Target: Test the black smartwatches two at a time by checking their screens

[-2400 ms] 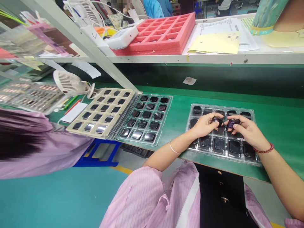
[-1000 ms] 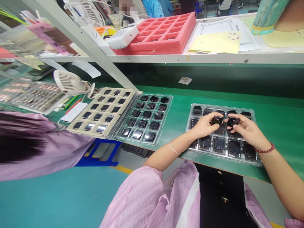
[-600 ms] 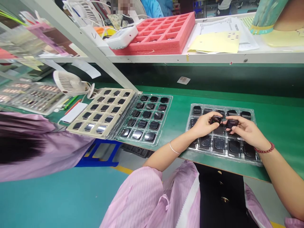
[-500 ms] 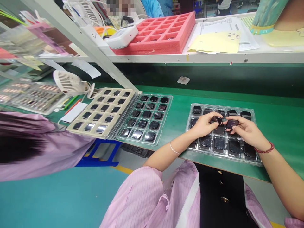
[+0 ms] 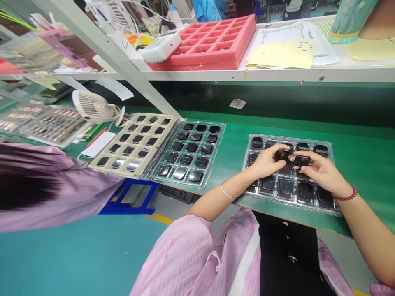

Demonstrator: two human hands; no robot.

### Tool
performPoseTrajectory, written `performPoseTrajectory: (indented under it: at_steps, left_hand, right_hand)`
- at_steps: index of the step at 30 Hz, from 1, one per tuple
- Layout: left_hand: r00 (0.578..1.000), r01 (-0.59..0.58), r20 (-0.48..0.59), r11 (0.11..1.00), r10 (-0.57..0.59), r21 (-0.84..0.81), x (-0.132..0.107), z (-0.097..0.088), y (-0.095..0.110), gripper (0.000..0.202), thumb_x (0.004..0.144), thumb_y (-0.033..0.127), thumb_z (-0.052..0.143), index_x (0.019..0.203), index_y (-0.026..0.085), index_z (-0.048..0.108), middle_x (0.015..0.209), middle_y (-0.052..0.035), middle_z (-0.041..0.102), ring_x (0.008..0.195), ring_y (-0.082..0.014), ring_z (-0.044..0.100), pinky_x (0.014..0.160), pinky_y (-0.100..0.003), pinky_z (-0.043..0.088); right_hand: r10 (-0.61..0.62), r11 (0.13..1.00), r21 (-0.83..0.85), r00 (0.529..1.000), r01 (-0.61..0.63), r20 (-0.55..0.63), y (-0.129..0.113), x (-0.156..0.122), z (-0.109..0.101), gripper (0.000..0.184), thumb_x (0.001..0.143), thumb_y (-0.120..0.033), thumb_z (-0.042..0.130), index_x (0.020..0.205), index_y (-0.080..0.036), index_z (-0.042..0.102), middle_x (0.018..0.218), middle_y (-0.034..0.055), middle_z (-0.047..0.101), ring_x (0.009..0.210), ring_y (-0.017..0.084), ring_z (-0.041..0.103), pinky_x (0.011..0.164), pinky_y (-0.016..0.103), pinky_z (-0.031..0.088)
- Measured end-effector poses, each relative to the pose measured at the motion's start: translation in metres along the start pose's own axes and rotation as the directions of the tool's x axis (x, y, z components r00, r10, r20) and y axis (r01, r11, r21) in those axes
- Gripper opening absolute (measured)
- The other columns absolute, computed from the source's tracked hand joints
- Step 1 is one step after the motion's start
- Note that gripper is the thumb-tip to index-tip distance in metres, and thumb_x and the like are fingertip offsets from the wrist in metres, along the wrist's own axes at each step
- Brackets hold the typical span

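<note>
My left hand (image 5: 266, 162) pinches a small black square watch body (image 5: 282, 155) with a lit screen. Right beside it, my right hand (image 5: 317, 170) is closed on a second black watch body (image 5: 301, 161). Both hands hover over a clear plastic tray (image 5: 331, 153) on the green bench; its pockets hold several more black watch bodies. The two held pieces nearly touch each other above the tray's middle rows.
To the left lie a clear tray (image 5: 219, 148) and a beige tray (image 5: 108, 164) of similar black parts. A white fan (image 5: 92, 106) stands behind them. A co-worker's pink sleeve (image 5: 46, 193) fills the left. The upper shelf carries a red foam tray (image 5: 216, 45) and yellow papers (image 5: 280, 55).
Both hands stay over the tray, turning the two watch bodies slightly. The screens showed green marks a second ago; the left one now shows a faint yellow mark. The view shifted a little.
</note>
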State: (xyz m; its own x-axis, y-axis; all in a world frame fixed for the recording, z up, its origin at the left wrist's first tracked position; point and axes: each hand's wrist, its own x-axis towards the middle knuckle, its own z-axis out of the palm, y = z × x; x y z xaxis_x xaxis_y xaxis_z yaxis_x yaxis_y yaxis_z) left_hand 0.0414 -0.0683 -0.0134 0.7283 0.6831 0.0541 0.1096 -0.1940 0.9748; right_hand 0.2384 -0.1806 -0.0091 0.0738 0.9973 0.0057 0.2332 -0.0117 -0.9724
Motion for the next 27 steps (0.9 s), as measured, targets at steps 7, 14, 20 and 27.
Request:
performPoseTrajectory:
  at_steps: [7,14,20,27]
  left_hand:
    - [1.0,-0.016,0.003,1.0,0.016,0.005,0.0,0.0,0.001,0.046,0.076,0.012,0.06,0.121,0.017,0.064,0.113,-0.0059,0.069,0.067,-0.008,0.054,0.066,-0.023,0.045]
    - [0.999,-0.044,-0.012,0.999,0.044,-0.003,0.001,-0.001,0.0,0.034,0.08,0.015,0.059,0.113,0.017,0.067,0.113,-0.0064,0.07,0.076,-0.0111,0.06,0.073,-0.024,0.048]
    - [0.994,-0.111,-0.017,0.992,0.112,0.053,0.002,0.0,-0.009,0.048,0.074,0.006,0.053,0.12,0.018,0.065,0.121,-0.0059,0.068,0.074,-0.0093,0.056,0.075,-0.024,0.049]
    - [0.997,-0.067,-0.022,0.993,0.069,0.093,0.001,-0.001,-0.005,0.045,0.077,0.013,0.06,0.121,0.019,0.065,0.117,-0.0043,0.069,0.064,-0.0069,0.049,0.067,-0.023,0.044]
  right_hand:
    - [0.003,1.0,0.011,1.0,-0.002,-0.009,0.004,0.0,-0.002,0.039,0.088,-0.032,0.07,0.127,-0.029,0.067,0.123,0.0082,0.074,0.09,0.025,0.077,0.079,0.04,0.065]
    - [0.009,1.0,0.022,1.0,-0.009,0.004,0.004,0.0,-0.001,0.041,0.085,-0.028,0.071,0.126,-0.029,0.066,0.121,0.0087,0.075,0.092,0.025,0.076,0.081,0.042,0.065]
    - [0.0,1.0,0.005,1.0,0.0,-0.008,0.004,0.001,-0.001,0.042,0.084,-0.025,0.07,0.125,-0.029,0.066,0.119,0.0075,0.074,0.09,0.024,0.076,0.084,0.043,0.064]
    - [-0.009,1.0,-0.007,1.0,0.009,0.006,0.003,0.0,-0.001,0.04,0.088,-0.03,0.071,0.127,-0.028,0.065,0.122,0.0083,0.073,0.095,0.024,0.075,0.086,0.042,0.063]
